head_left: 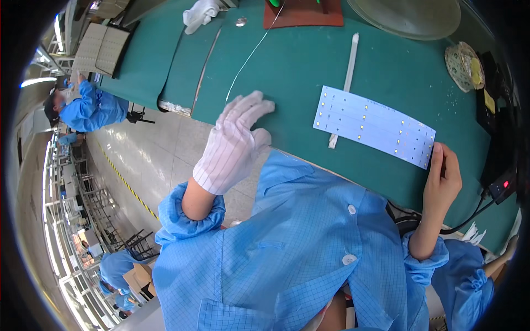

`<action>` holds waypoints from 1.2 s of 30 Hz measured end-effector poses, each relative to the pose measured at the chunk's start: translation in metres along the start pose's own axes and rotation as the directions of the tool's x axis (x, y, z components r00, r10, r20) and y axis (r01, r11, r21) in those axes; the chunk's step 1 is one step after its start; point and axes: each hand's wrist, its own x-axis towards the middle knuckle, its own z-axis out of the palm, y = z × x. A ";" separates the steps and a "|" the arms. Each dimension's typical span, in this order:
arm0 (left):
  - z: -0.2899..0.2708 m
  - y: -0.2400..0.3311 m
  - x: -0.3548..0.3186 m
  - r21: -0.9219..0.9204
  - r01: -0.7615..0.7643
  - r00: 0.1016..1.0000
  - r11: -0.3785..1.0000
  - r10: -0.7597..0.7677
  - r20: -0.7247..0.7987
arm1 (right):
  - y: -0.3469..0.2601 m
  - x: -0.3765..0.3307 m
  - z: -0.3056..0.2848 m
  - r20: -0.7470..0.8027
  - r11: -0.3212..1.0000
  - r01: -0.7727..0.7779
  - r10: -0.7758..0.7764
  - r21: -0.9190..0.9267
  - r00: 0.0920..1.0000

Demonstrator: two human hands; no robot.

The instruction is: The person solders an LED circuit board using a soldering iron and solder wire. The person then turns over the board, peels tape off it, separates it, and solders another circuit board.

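My right hand (443, 172), bare, grips the right end of a white LED circuit board (375, 126) between thumb and fingers. The board is a slightly bowed rectangle with rows of small yellow LEDs, over the green mat. A narrow white strip (351, 63) passes beneath it and shows on both sides. My left hand (234, 146), in a white striped glove, hovers at the bench edge, fingers loosely bent and apart from the thumb. A thin silvery wire (248, 58) runs down to its fingertips; whether they touch it is unclear.
The wire comes from a red-brown stand (303, 15) at the back of the green bench (265, 66). A large round plate (411, 16), a dish with a yellow sponge (465, 67) and a box with a red display (502, 186) lie right. Co-workers (91, 107) sit nearby.
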 end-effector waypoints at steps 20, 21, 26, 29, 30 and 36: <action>-0.022 0.062 0.059 -0.268 -0.338 0.941 0.902 0.333 -0.063 | -0.058 -0.026 -0.063 0.251 0.872 0.172 -0.313 0.457 0.916; -0.026 0.057 0.063 -0.097 -0.266 0.962 0.959 0.271 0.042 | -0.054 -0.024 -0.064 0.252 0.844 0.173 -0.337 0.508 0.907; -0.031 0.036 0.047 -0.094 -0.136 0.990 0.986 0.138 0.021 | -0.048 -0.011 -0.056 0.279 0.753 0.208 -0.464 0.624 0.841; -0.039 0.034 0.016 0.002 -0.087 0.941 0.996 0.081 0.330 | -0.049 -0.008 -0.050 0.303 0.734 0.212 -0.501 0.646 0.811; -0.040 0.034 0.020 -0.033 -0.127 0.933 0.991 0.131 0.335 | -0.048 -0.010 -0.042 0.278 0.714 0.216 -0.506 0.665 0.817; -0.053 0.062 0.035 -0.203 0.021 0.824 0.979 0.098 0.558 | -0.054 -0.011 -0.020 0.302 0.725 0.369 -0.614 0.582 0.729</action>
